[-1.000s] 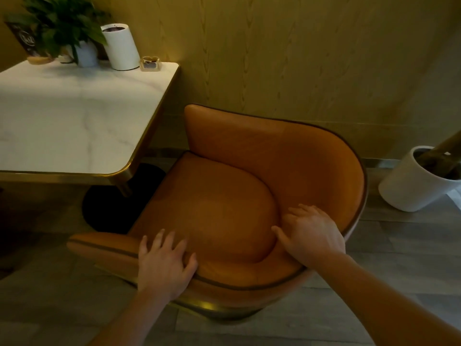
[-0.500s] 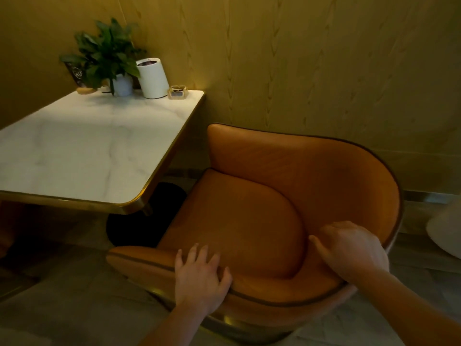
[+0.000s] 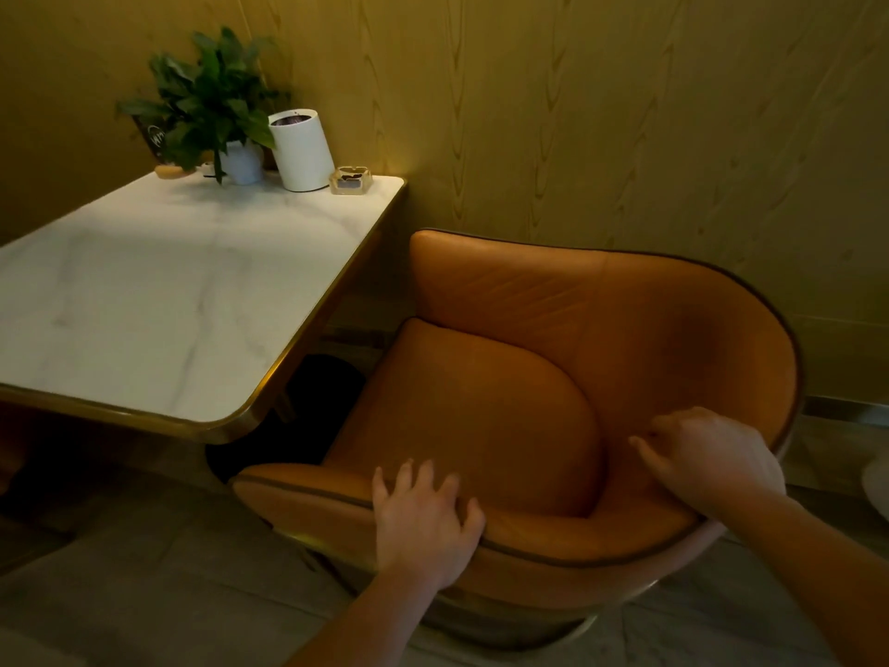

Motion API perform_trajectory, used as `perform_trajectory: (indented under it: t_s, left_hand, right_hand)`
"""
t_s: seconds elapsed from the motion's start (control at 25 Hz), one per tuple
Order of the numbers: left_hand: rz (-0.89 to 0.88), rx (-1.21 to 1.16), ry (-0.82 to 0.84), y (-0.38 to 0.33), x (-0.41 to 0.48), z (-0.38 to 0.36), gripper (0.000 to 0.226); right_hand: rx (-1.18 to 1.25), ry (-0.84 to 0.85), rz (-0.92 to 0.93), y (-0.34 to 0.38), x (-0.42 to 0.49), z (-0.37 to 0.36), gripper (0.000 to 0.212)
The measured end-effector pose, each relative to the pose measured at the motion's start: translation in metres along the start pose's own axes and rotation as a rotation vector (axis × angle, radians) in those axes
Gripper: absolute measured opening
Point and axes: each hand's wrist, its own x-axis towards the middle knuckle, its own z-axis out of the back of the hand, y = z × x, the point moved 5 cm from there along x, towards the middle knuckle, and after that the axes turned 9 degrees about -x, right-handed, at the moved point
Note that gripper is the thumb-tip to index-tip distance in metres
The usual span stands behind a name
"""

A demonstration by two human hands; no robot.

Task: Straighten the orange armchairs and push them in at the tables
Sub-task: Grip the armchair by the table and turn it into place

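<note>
Orange armchair (image 3: pixel 471 406), open front toward table (image 3: pixel 144 300)

The table (image 3: pixel 144 300) runs off the left edge, and under it you get only shadow. A white object (image 3: pixel 876 479) is cut by the right edge, unidentifiable. The sign (image 3: pixel 153 137) is mostly hidden behind the plant (image 3: pixel 211 98), lettering unreadable. Your right hand (image 3: pixel 712 457) has blurred fingertips, grip unclear.
</note>
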Motion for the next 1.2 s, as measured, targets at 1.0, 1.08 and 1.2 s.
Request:
perform_trajectory:
  t_s: [1.0, 1.08, 1.2]
  left_hand:
    - [0.229, -0.148, 0.225, -0.025, 0.020, 0.048, 0.062]
    - [0.238, -0.138, 0.168, -0.023, 0.010, 0.069, 0.063]
    - [0.249, -0.131, 0.111, -0.026, -0.010, 0.111, 0.066]
  right_hand:
    - [0.039, 0.222, 0.177, -0.012, 0.038, 0.004, 0.027]
    - [0.102, 0.212, 0.200, -0.003, 0.036, 0.022, 0.028]
    - [0.257, 0.189, 0.250, 0.018, 0.031, 0.069, 0.027]
